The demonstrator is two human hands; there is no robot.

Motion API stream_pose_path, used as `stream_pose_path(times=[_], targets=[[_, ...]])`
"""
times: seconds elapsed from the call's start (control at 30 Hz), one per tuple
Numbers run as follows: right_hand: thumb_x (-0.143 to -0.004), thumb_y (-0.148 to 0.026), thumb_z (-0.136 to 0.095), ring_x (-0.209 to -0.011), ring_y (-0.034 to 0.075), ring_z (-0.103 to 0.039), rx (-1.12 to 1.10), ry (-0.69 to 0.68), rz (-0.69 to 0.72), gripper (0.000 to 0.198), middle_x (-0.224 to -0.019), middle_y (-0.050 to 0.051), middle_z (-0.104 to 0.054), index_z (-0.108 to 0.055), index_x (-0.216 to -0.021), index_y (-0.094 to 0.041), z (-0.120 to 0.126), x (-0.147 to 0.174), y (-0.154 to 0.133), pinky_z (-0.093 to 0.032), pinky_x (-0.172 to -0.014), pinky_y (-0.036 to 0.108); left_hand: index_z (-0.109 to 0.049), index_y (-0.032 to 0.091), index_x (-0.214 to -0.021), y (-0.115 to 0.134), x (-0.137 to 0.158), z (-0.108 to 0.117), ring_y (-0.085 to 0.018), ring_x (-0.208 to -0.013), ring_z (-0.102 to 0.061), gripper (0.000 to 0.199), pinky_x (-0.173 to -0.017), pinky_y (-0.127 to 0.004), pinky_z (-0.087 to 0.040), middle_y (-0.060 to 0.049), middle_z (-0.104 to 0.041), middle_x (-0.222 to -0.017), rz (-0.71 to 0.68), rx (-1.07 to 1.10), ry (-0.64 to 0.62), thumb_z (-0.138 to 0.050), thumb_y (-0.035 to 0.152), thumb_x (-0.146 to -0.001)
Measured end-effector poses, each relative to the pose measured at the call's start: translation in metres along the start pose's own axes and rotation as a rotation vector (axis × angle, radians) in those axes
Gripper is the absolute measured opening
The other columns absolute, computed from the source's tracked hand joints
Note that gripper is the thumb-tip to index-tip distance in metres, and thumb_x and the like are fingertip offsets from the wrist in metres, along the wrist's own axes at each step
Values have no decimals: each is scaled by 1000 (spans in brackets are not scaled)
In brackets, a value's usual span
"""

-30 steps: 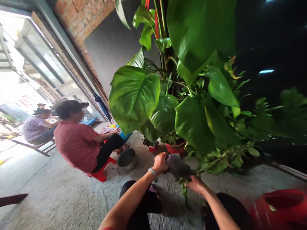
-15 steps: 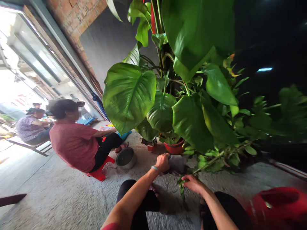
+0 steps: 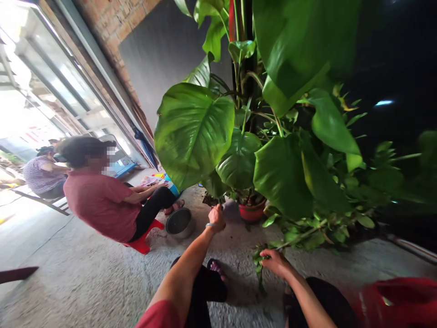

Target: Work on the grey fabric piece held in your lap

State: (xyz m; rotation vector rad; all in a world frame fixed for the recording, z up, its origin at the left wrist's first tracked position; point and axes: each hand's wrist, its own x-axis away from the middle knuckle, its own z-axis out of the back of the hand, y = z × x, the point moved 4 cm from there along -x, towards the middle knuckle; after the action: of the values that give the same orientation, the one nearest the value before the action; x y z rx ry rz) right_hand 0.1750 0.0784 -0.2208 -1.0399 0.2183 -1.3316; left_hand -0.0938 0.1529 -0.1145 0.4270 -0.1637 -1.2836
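Note:
My left hand (image 3: 216,218) is closed and reaches forward, below a large leaf and near the red flowerpot (image 3: 252,212). A flat greyish thing (image 3: 232,208) shows as a blur at its far side; its kind cannot be made out. Lower right, my right hand (image 3: 275,263) has its fingers closed around the near end of a leafy branch (image 3: 298,237). The branch slants back to the right along the floor, and a small bunch of leaves (image 3: 258,269) hangs beside my fingertips.
Large green leaves (image 3: 196,134) of a potted plant overhang the middle. On the left, a person in a red shirt (image 3: 99,205) sits on a red stool (image 3: 141,243) beside a grey basin (image 3: 180,223). A red container (image 3: 396,303) stands at lower right.
My left hand has moved up and left, away from the branch, with the grey thing now beyond it by the flowerpot. My right hand stays on the branch.

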Motion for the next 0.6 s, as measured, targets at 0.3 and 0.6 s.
stream_pose_path(times=[0.3,0.6], targets=[[-76,-23,-68,-104,26,-73,-7,-29,-19,28,-107,6,-81,-79,-102,-24,-1,1,7,-52,-88,31,-62,20,-90,-29,26,23,-26,-101,-65,34,-89,-33,-50,-6,-70,-100,-86,134,57,-73,11,-59],[-70,-19,-73,-106,27,-73,-30,-26,-31,33,-109,8,-80,-79,-103,-22,-3,-1,0,-54,-90,34,-62,18,-73,-12,19,-19,-22,-72,-68,19,-67,-33,-55,0,-65,-66,309,519,-84,-71,9,-60]])
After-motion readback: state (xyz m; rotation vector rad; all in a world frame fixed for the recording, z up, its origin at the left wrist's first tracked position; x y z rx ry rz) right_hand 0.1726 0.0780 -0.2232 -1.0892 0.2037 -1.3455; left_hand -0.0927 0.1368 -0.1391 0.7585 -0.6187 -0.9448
